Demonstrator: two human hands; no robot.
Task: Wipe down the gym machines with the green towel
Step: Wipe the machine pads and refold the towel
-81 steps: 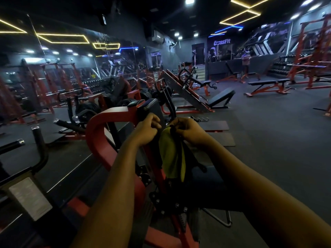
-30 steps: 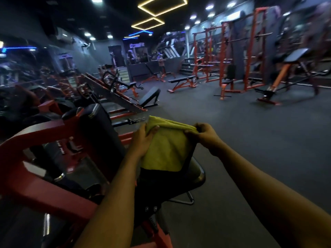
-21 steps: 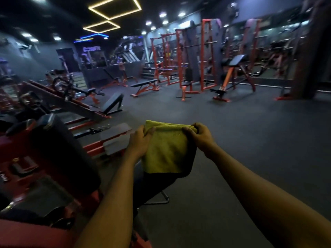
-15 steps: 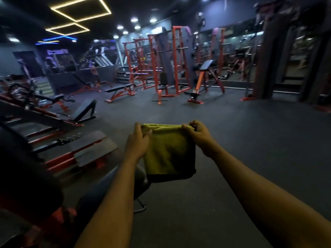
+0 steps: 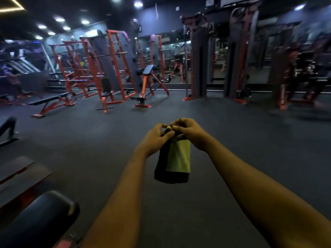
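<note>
The green towel (image 5: 176,156) hangs folded in half in front of me, above the dark gym floor. My left hand (image 5: 155,138) and my right hand (image 5: 190,132) have come together at its top edge, and both pinch it there with curled fingers. A black padded seat (image 5: 38,219) of a red machine shows at the lower left corner, apart from the towel.
Orange racks (image 5: 114,65) and benches (image 5: 52,102) stand along the far left and middle. Tall dark cable machines (image 5: 198,65) line the mirrored back wall. A black footplate (image 5: 19,174) lies at the left. The rubber floor (image 5: 232,131) stretches between me and them.
My view has swung right, away from the red machine. My hands, held apart with the towel spread between them, have come together, folding the towel in half.
</note>
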